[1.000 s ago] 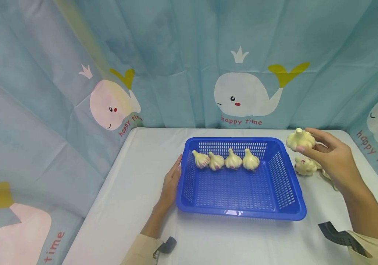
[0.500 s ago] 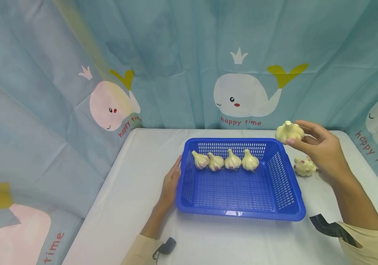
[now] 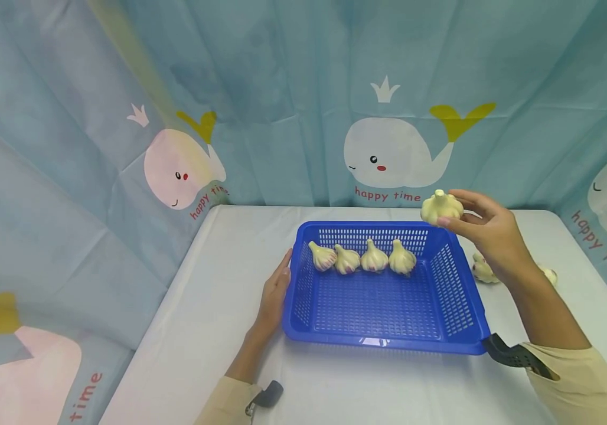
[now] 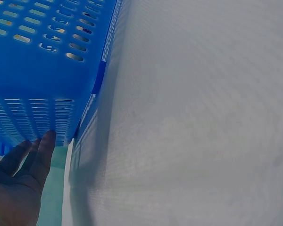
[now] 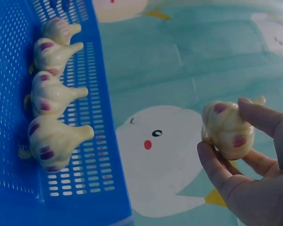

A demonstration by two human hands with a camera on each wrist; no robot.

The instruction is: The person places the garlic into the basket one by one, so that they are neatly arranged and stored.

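Note:
High over the far right corner of the blue plastic basket [image 3: 383, 342], my right hand [image 3: 492, 233] pinches a garlic bulb [image 3: 440, 208], its stem pointing up. The right wrist view shows thumb and fingertips on either side of that purple-marked bulb [image 5: 227, 129]. Several more garlic bulbs [image 3: 374, 258] stand in a row along the basket's far wall inside. My left hand [image 3: 273, 298] rests against the basket's left side. Seen from the left wrist, its straight fingers [image 4: 42, 157] touch the slotted outer wall [image 4: 33, 115].
To the right of the basket, a garlic bulb [image 3: 483, 270] lies on the white tablecloth [image 3: 213, 283], partly hidden by my right hand. Another pale bulb [image 3: 550, 274] shows past the forearm. A blue whale-print curtain [image 3: 282, 106] hangs behind the table.
My right hand has moved left with the garlic bulb, from above the table to over the basket's far right corner. The left hand and the basket stay put.

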